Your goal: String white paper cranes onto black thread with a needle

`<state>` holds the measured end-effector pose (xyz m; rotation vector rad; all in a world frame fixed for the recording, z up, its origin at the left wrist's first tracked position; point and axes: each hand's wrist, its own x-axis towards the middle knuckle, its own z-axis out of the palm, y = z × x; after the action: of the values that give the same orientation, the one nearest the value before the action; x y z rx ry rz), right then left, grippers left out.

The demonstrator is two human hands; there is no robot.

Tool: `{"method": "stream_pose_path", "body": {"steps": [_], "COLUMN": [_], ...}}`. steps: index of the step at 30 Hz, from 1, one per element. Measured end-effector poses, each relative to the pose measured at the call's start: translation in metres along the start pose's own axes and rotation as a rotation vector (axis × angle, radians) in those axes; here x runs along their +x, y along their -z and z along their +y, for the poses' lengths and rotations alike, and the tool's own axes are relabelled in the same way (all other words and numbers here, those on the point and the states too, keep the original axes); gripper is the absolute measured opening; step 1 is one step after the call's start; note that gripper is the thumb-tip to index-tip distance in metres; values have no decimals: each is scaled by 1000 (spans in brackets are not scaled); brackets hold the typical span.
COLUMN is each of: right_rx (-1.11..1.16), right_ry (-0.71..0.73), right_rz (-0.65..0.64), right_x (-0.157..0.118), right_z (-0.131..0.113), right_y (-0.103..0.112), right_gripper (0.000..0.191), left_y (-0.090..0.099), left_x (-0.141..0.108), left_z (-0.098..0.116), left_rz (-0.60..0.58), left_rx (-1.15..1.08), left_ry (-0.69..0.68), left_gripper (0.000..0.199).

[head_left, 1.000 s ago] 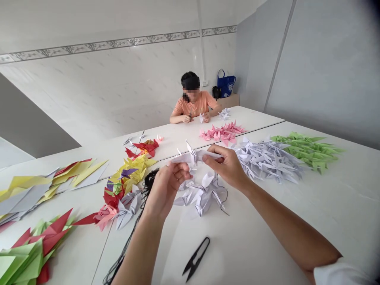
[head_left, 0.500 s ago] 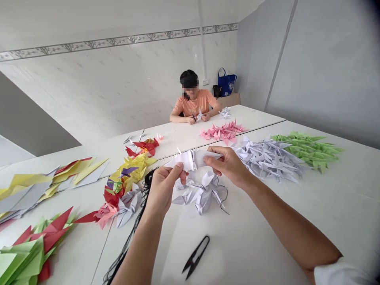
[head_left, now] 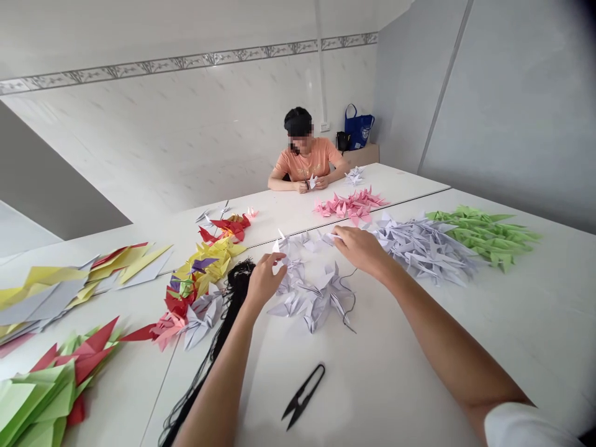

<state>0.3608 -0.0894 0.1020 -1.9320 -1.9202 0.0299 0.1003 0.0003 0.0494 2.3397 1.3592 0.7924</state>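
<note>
Your left hand [head_left: 265, 279] is loosely open, thumb and forefinger apart, its tips beside the white cranes [head_left: 311, 301] and nothing plainly pinched between them. Your right hand [head_left: 361, 248] has its fingertips drawn in at the far side, right where the pointed end of a crane [head_left: 321, 241] lies; whether they grip that paper or only touch it, you can't tell from here. This crane lies on the table [head_left: 395, 385] between your two hands, its long axis running roughly crosswise from left to right, and your right hand is clearly the nearer one. The white cranes sit closer to you, with a dark thread [head_left: 352, 304] curling out at their right edge (the snips [head_left: 303, 397] lie nearer still, well apart from both hands). A black cord bundle [head_left: 241, 282] lies just left of your left hand, and the white pile [head_left: 421, 248] spreads beyond your right wrist.
</note>
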Motion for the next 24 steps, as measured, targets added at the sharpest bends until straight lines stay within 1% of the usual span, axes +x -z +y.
{"method": "stream_pose_path", "body": {"steps": [2, 4, 6, 9, 12, 14, 16, 18, 21, 24], "right_rx": [-19, -32, -40, -51, -72, -100, -137, -172, -187, -122], "right_ry": [12, 26, 38, 47, 34, 0, -53, -109, -162, -133], "right_rz": [-90, -161, -205, -240, -259, -275, -294, -312, -343, -389], "right_x": [2, 2, 3, 4, 6, 8, 10, 11, 12, 13], "right_z": [3, 5, 5, 4, 6, 12, 20, 29, 39, 41], "right_y": [-10, -18, -22, -23, -22, -22, -23, -24, -30, -40], "right_gripper": [23, 25, 26, 26, 26, 25, 24, 26, 29, 29], "left_y": [-9, -13, -17, -24, -32, -34, -30, -21, 1, 24], "left_x": [5, 11, 19, 28, 29, 27, 23, 20, 16, 14], "left_z": [-5, -4, -2, 3, 6, 7, 9, 11, 18, 27], "left_rz": [-35, -65, -99, -142, -137, -92, -11, 86, 218, 288], "left_rx": [86, 161, 223, 300, 353, 365, 356, 327, 242, 95], "left_ry": [-15, -41, -79, -137, -159, -151, -131, -104, -64, -38], "left_gripper": [28, 28, 26, 20, 13, 12, 14, 18, 18, 14]}}
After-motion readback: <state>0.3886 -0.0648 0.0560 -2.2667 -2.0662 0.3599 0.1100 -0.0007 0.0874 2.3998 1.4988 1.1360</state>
